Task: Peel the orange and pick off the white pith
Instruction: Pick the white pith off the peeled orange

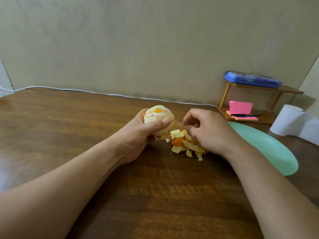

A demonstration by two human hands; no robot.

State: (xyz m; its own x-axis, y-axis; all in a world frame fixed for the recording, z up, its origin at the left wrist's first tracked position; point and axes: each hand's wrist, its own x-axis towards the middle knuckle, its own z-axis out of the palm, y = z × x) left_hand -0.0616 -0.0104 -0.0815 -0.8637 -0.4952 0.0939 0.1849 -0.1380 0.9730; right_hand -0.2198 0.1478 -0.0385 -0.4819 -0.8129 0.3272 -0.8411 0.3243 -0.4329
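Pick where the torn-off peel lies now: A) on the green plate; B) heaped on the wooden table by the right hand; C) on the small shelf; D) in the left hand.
B: the peel pieces sit heaped on the table by the right hand, not on the green plate; the left hand holds the orange.

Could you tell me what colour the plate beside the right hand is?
The plate is mint green; head view.

Wooden table point(69, 121) against plain beige wall point(138, 40)
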